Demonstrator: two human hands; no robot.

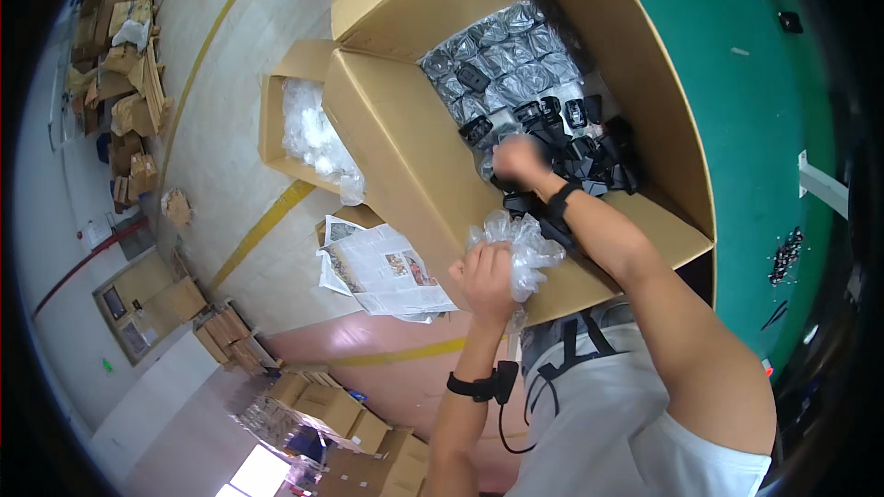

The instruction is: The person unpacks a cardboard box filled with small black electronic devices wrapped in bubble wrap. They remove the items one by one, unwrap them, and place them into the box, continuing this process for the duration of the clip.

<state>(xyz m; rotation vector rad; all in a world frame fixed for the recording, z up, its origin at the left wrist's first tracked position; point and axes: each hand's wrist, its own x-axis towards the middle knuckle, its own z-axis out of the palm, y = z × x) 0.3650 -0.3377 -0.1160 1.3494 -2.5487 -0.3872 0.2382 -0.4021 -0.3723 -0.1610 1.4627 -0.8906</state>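
Note:
My left hand (484,278) is closed around a bunch of crumpled clear plastic bags (527,256) at the near edge of a large open cardboard box (391,143). Inside the box, my right hand (521,162) is down among loose black plastic parts (585,158). Its fingers are smeared and partly hidden, so I cannot make out whether they grip a part. Farther back in the box lie rows of dark parts wrapped in clear plastic (511,55). One bare black part (473,77) rests on top of them.
Left of the box stands a smaller carton (273,133) holding clear plastic bags (318,138). Newspaper sheets (387,267) lie nearer me. On the right is a green surface (750,120) with a cluster of small dark pieces (785,256). Stacked cartons (331,405) stand at the lower left.

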